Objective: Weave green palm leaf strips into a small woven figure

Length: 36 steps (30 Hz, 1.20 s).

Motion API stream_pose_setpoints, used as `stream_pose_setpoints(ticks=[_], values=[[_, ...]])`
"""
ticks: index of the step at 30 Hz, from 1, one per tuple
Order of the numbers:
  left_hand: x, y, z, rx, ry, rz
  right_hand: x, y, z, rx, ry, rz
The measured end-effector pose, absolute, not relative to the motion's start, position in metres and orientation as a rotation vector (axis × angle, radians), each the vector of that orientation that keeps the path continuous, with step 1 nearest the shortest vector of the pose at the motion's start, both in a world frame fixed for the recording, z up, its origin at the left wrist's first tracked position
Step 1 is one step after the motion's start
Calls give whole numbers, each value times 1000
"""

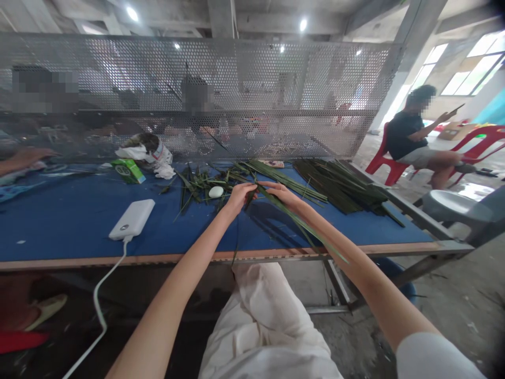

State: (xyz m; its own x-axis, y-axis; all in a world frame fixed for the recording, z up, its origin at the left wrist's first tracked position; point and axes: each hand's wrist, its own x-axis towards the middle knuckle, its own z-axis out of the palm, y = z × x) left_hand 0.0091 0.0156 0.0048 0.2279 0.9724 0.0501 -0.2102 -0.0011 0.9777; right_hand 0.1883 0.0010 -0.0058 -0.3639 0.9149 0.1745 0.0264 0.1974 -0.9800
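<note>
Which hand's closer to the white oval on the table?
Left. The left hand sits just right of the white oval, a small gap apart; the right hand is farther right, past the left. Both pinch a leaf.

The surface (71,221) is deep blue with a pale wood-coloured edge. The leaf strip (311,234) is light green and the leaf pile (343,187) darker green. The power bank (132,219) and cable (98,295) are white, the carton (128,171) green, and the screen (276,95) grey, dotted with holes.
</note>
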Motion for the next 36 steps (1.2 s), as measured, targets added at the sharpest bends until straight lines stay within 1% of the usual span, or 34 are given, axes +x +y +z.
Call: stream_pose_setpoints(ticks=[5, 13, 16, 18, 25, 33, 36], values=[[9, 14, 9, 1117, 891, 1103, 189, 3, -4, -902, -1616, 1261], [8, 22, 1, 1162, 879, 1174, 184, -8, -3, -849, -1541, 1409], [7, 22, 0, 1185, 905, 1177, 183, -8, -5, -853, -1546, 1379], [8, 21, 0, 1205, 927, 1178, 182, -7, -6, -873, -1567, 1282], [7, 22, -5, 1297, 905, 1155, 178, -5, -8, -807, -1764, 718], [7, 24, -5, 1360, 867, 1104, 186, -2, -7, -867, -1794, 491], [7, 22, -2, 1371, 848, 1090, 190, -1, -4, -876, -1872, 350]])
